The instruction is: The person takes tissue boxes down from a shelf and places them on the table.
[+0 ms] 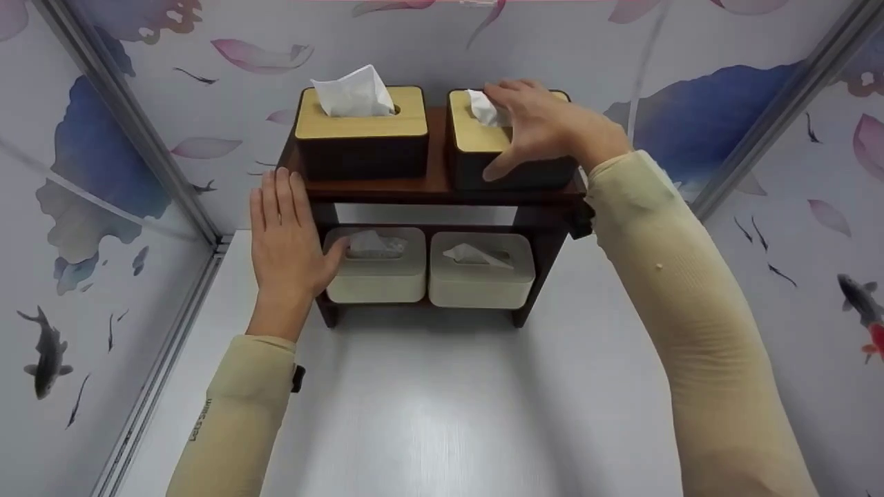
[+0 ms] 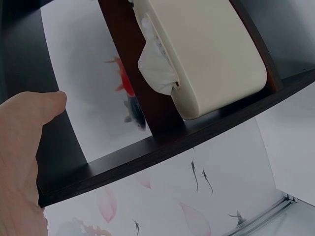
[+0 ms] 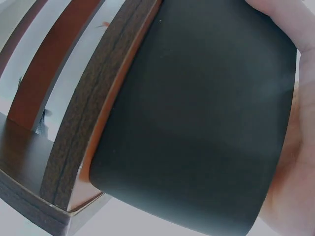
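Right hand (image 1: 545,128) grips rectangular black tissue box with light-wood lid (image 1: 476,164) front-to-back; left hand (image 1: 284,245) straight-fingered, holding nothing, at left end of two-tier dark-brown wooden shelf (image 1: 436,179).

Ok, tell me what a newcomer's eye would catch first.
Likely the white tissue standing up from the left wood-topped box, atop the shelf. Next, the right hand spanning the right box, and the left hand by the shelf's left side. Below, on the lower tier, sit two cream boxes.

Right grip (image 1: 542,121) hides part of right tissue box lid (image 1: 473,137); left grip (image 2: 18,147) cropped in left wrist view.
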Demonstrator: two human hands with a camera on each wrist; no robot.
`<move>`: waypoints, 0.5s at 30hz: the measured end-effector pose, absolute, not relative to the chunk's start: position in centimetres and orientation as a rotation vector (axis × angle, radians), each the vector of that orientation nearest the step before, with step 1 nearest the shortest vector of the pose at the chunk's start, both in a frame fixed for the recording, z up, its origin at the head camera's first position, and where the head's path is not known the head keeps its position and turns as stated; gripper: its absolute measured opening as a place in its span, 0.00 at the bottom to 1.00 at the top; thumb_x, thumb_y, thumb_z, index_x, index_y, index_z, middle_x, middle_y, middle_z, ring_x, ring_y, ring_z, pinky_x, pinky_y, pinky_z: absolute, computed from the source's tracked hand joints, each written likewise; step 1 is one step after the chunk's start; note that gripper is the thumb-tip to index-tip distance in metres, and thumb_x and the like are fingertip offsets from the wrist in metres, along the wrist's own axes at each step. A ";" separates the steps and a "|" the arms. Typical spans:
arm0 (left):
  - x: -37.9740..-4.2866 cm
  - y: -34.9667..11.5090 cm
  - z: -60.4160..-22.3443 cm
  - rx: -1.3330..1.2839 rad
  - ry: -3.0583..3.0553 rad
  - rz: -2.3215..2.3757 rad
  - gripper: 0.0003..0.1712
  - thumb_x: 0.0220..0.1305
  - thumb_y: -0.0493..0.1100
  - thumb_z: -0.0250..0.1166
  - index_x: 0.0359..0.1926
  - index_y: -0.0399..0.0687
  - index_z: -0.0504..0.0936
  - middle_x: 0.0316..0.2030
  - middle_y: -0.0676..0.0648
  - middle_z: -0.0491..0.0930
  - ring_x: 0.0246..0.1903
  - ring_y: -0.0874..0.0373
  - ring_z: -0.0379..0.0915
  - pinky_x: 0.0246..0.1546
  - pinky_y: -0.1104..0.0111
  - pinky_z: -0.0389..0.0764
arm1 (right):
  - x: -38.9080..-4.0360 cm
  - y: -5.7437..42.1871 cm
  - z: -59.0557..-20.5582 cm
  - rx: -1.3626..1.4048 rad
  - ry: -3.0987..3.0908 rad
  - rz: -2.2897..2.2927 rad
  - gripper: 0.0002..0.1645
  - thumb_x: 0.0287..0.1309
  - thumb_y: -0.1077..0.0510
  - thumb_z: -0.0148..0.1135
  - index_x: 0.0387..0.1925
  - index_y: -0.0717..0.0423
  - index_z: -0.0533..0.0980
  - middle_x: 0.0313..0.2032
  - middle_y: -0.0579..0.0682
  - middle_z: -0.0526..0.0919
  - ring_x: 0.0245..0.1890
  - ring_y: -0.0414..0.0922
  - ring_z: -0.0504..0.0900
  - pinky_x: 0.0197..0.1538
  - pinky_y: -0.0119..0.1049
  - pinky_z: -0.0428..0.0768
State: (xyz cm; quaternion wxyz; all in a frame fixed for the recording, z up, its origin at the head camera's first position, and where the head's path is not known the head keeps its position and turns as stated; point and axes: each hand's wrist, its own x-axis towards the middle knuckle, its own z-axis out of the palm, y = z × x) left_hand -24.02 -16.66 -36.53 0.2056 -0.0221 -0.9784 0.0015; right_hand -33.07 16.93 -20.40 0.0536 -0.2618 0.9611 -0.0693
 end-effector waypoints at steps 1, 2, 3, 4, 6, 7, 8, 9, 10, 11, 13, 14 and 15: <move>-24.0 -16.6 -36.5 -0.063 -2.725 0.002 0.65 0.61 0.70 0.57 0.75 0.36 0.29 0.76 0.34 0.33 0.77 0.41 0.27 0.77 0.52 0.34 | -32.9 17.0 -20.4 -0.793 2.920 -0.217 0.75 0.38 0.35 0.76 0.78 0.54 0.42 0.77 0.59 0.44 0.77 0.60 0.42 0.75 0.61 0.50; -24.0 -16.6 -36.6 -0.065 -2.725 0.002 0.65 0.61 0.70 0.57 0.75 0.36 0.29 0.76 0.34 0.33 0.77 0.41 0.27 0.77 0.52 0.34 | -32.8 17.0 -20.4 -0.790 2.920 -0.222 0.75 0.38 0.35 0.76 0.78 0.54 0.42 0.77 0.59 0.45 0.77 0.60 0.43 0.75 0.61 0.50; -24.0 -16.6 -36.6 -0.065 -2.724 0.003 0.65 0.61 0.70 0.57 0.75 0.36 0.29 0.76 0.34 0.33 0.77 0.41 0.27 0.77 0.52 0.34 | -32.7 17.0 -20.3 -0.788 2.921 -0.224 0.75 0.38 0.36 0.76 0.78 0.53 0.42 0.77 0.59 0.45 0.77 0.60 0.43 0.75 0.61 0.51; -24.0 -16.6 -36.6 -0.066 -2.723 0.005 0.65 0.61 0.70 0.57 0.75 0.36 0.29 0.76 0.34 0.33 0.77 0.41 0.27 0.77 0.52 0.34 | -32.6 17.1 -20.3 -0.787 2.923 -0.225 0.75 0.37 0.36 0.76 0.78 0.53 0.42 0.77 0.59 0.46 0.76 0.60 0.44 0.74 0.61 0.51; -24.1 -16.6 -36.6 -0.066 -2.717 0.003 0.65 0.61 0.70 0.57 0.75 0.36 0.29 0.76 0.34 0.33 0.77 0.41 0.27 0.77 0.52 0.35 | -32.4 17.1 -20.3 -0.783 2.929 -0.226 0.75 0.37 0.36 0.77 0.78 0.53 0.43 0.76 0.58 0.47 0.76 0.61 0.45 0.74 0.61 0.52; -24.0 -16.5 -36.6 -0.067 -2.713 0.003 0.65 0.61 0.70 0.58 0.75 0.36 0.30 0.76 0.34 0.33 0.77 0.41 0.27 0.77 0.52 0.35 | -32.2 17.1 -20.2 -0.781 2.930 -0.223 0.75 0.37 0.36 0.76 0.78 0.53 0.43 0.76 0.58 0.47 0.76 0.61 0.45 0.74 0.61 0.52; -24.0 -16.5 -36.6 -0.067 -2.709 0.004 0.65 0.60 0.70 0.58 0.75 0.36 0.30 0.76 0.34 0.33 0.77 0.41 0.28 0.77 0.52 0.35 | -32.1 17.1 -20.1 -0.778 2.930 -0.218 0.75 0.37 0.36 0.76 0.78 0.53 0.43 0.76 0.58 0.47 0.76 0.61 0.44 0.74 0.62 0.52; -24.0 -16.5 -36.6 -0.067 -2.705 0.003 0.66 0.60 0.70 0.58 0.75 0.35 0.30 0.76 0.34 0.33 0.77 0.40 0.28 0.77 0.52 0.35 | -31.9 17.1 -20.1 -0.773 2.929 -0.215 0.75 0.37 0.35 0.76 0.78 0.53 0.43 0.77 0.58 0.47 0.76 0.61 0.44 0.74 0.62 0.52; -24.0 -16.5 -36.6 -0.067 -2.703 0.001 0.66 0.60 0.70 0.58 0.75 0.35 0.31 0.76 0.33 0.34 0.77 0.40 0.28 0.77 0.52 0.35 | -31.7 17.1 -20.1 -0.767 2.926 -0.209 0.75 0.37 0.35 0.76 0.78 0.52 0.42 0.77 0.58 0.47 0.76 0.61 0.44 0.74 0.62 0.52; -24.0 -16.5 -36.6 -0.067 -2.699 -0.001 0.66 0.60 0.70 0.59 0.75 0.35 0.31 0.76 0.33 0.34 0.77 0.40 0.28 0.77 0.52 0.35 | -31.5 17.1 -20.0 -0.764 2.924 -0.199 0.75 0.37 0.34 0.76 0.78 0.52 0.42 0.77 0.58 0.46 0.76 0.61 0.44 0.74 0.62 0.52; -24.0 -16.5 -36.6 -0.065 -2.701 0.006 0.66 0.60 0.70 0.59 0.75 0.35 0.31 0.76 0.33 0.34 0.77 0.40 0.28 0.77 0.52 0.35 | -31.1 17.1 -19.9 -0.764 2.921 -0.180 0.75 0.37 0.33 0.75 0.78 0.52 0.42 0.77 0.59 0.46 0.76 0.62 0.44 0.74 0.63 0.52; -24.0 -16.5 -36.6 -0.065 -2.702 0.008 0.66 0.60 0.70 0.59 0.75 0.35 0.31 0.76 0.33 0.34 0.77 0.40 0.28 0.77 0.52 0.35 | -30.8 17.0 -19.9 -0.768 2.921 -0.169 0.75 0.37 0.33 0.75 0.78 0.52 0.42 0.76 0.59 0.47 0.76 0.62 0.44 0.73 0.63 0.52; -24.0 -16.5 -36.5 -0.065 -2.706 0.012 0.66 0.60 0.69 0.59 0.75 0.35 0.30 0.76 0.33 0.34 0.77 0.40 0.28 0.77 0.52 0.35 | -30.6 17.0 -19.9 -0.774 2.923 -0.159 0.75 0.37 0.33 0.75 0.78 0.53 0.42 0.76 0.59 0.48 0.76 0.62 0.45 0.73 0.63 0.52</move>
